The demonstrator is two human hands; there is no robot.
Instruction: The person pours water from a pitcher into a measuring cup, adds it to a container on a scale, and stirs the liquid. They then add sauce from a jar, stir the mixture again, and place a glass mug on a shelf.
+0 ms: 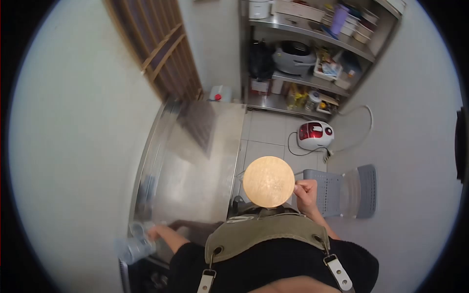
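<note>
Steel worktop (195, 161) to the left: right hand (305, 191) pinches round tan wooden disc (268, 181) by its edge over tiled floor, slip likely; left hand (155, 233) grips clear plastic cup (133, 248), fingers unclear

One head-worn fisheye camera looks steeply down from above the person's own chest, close to the body. It faces forward over the steel table (195, 161) toward the shelves (312, 78) at the far wall, the floor (268, 129) between.
</note>
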